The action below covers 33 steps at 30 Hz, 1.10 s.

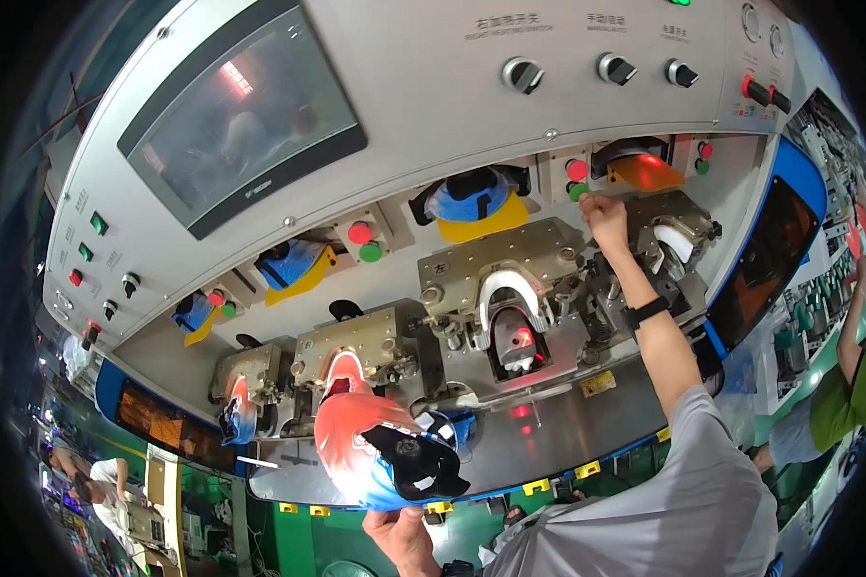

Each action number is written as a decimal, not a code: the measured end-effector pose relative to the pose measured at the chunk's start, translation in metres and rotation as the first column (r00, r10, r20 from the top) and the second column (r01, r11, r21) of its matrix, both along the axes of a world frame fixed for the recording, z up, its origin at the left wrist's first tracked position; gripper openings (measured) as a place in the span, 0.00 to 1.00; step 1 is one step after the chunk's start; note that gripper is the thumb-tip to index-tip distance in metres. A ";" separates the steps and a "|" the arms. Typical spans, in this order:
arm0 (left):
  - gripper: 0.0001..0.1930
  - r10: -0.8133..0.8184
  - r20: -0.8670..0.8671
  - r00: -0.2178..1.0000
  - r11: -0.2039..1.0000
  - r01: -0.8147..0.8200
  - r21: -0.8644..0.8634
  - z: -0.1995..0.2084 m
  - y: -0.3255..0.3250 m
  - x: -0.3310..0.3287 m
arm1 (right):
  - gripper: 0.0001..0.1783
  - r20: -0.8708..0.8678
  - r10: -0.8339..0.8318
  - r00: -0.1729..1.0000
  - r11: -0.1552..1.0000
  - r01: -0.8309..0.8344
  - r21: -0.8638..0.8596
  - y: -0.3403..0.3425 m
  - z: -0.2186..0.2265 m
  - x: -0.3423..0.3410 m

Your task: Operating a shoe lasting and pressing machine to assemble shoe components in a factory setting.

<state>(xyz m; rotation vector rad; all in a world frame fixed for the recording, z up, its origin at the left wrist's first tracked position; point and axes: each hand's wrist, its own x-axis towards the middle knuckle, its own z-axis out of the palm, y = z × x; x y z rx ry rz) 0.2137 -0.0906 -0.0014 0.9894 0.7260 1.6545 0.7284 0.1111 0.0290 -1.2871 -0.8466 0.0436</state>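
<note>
Shoe upper [342, 438], red, white and blue with black flap, lies just beyond left hand [401, 539], the nearer one; long axis runs away toward grey metal clamp block [370, 332]. Left fingers curl at blue edge, grip impossible to tell. Right hand [606, 223], curled closed, empty, reaches round green push button [578, 191], well rightward.

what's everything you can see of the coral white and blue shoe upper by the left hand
The shoe upper looks like smooth fabric, fading from coral at the far end through white to blue at the near end, with a black piece on its right side. It points toward the person, its far end at a metal clamping station, contact unclear. The left hand is at its near edge, apparently gripping it.
</note>
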 end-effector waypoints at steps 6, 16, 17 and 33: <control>0.21 -0.017 0.069 0.997 1.000 0.015 0.023 0.009 0.004 0.021 | 0.20 0.229 -0.216 0.949 0.942 0.264 -0.207 0.001 0.006 0.012; 0.23 -0.347 0.162 0.924 0.938 0.342 0.062 0.017 0.035 0.071 | 0.29 0.060 0.832 0.551 0.555 -0.827 -0.095 -0.235 0.067 -0.241; 0.22 -0.415 0.181 0.892 0.909 0.414 0.045 0.020 0.033 0.079 | 0.28 0.076 0.776 0.626 0.631 -0.769 -0.100 -0.243 0.063 -0.255; 0.06 -0.337 -0.287 0.897 0.942 0.318 -0.111 -0.002 -0.007 0.146 | 0.13 0.563 -0.167 0.810 0.984 0.177 0.037 -0.192 0.089 0.063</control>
